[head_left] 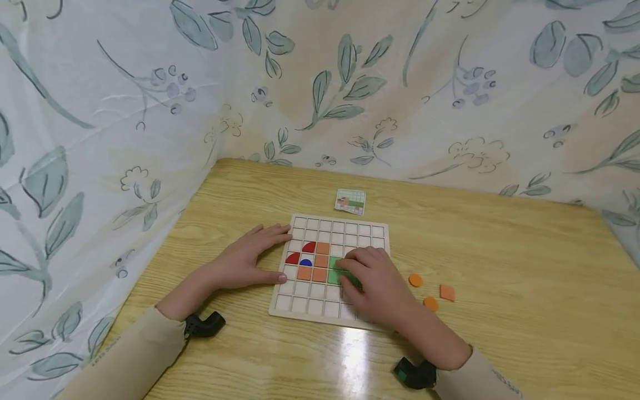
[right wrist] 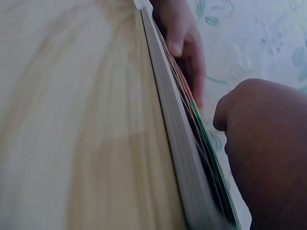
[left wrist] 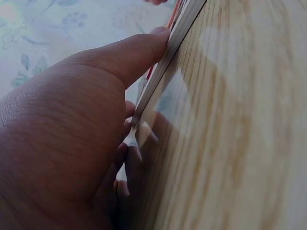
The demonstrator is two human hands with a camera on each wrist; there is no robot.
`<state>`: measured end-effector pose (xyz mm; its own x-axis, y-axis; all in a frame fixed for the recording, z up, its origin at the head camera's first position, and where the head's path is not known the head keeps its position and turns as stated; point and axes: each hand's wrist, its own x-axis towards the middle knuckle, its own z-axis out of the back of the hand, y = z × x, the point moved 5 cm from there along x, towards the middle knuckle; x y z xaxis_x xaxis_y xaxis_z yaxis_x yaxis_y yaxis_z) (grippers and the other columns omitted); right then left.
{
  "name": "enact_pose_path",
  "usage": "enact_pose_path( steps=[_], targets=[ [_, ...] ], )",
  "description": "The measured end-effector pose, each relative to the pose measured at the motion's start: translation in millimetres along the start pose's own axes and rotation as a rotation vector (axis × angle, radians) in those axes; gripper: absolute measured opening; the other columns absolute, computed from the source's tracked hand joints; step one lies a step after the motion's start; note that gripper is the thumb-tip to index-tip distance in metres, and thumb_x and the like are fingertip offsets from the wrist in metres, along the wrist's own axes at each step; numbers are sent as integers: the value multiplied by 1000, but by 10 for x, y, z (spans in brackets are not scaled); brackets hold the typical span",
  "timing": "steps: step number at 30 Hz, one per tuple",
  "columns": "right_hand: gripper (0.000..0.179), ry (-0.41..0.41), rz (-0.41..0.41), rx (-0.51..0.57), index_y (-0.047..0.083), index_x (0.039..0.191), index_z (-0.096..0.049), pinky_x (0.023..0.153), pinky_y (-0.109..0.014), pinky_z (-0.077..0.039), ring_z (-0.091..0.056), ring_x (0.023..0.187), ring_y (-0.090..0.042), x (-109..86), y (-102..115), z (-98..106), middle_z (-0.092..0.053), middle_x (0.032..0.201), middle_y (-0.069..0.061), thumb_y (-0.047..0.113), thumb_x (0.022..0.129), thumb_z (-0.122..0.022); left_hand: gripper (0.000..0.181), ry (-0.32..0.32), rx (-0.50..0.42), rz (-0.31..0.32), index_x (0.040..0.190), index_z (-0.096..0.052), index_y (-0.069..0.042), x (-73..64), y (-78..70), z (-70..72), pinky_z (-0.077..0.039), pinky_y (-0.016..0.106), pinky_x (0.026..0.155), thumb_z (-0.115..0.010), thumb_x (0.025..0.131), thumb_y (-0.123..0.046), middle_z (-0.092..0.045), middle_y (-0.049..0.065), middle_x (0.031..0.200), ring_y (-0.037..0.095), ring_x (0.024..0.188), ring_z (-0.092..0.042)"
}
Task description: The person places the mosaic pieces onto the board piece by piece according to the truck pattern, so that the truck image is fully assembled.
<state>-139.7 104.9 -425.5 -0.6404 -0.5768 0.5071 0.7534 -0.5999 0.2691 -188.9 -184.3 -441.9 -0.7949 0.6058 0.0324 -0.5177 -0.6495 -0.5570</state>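
A wooden grid board lies flat on the table. My left hand rests along its left side, fingers spread, with the thumb tip on the board's edge. Over the right half is my right hand, thumb and index fingertips at a green piece that lies in the grid; the hand hides part of this green area. Left of the green are several orange squares, two red quarter circles and a blue half circle. From the right wrist view, the right hand appears bent above the board's edge.
A small picture card lies behind the board. Right of the board are two orange discs and a loose orange square on the wooden table. Leaf-patterned cloth hangs along the table's back and left.
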Motion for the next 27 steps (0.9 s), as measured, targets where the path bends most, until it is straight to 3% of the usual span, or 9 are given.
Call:
enact_pose_path(
  steps=[7,15,27],
  targets=[
    [23,-98,0,-7,4,115,-81,90,-51,-52,-67,103,-27,-284,-245,253,-72,110,-6,9,92,-79,96,-4,6,-3,170,-43,-23,5,-23,-7,-6,50,136,-82,92,-63,-27,-7,179,20,166,-20],
    [30,-142,-51,-39,3,119,-80,87,-51,-49,-67,100,-29,-569,-480,518,-73,111,-8,7,90,-80,96,-4,7,8,169,-43,-23,-6,-16,-6,-7,52,136,-83,92,-63,-28,-6,179,21,167,-19],
    [31,-182,-132,-94,2,114,-82,87,-50,-49,-66,97,-31,-992,-720,844,-74,107,-9,3,84,-81,95,-4,-3,16,169,-44,-23,-4,-45,12,-8,54,135,-82,92,-63,-28,-4,179,24,167,-20]
  ],
)
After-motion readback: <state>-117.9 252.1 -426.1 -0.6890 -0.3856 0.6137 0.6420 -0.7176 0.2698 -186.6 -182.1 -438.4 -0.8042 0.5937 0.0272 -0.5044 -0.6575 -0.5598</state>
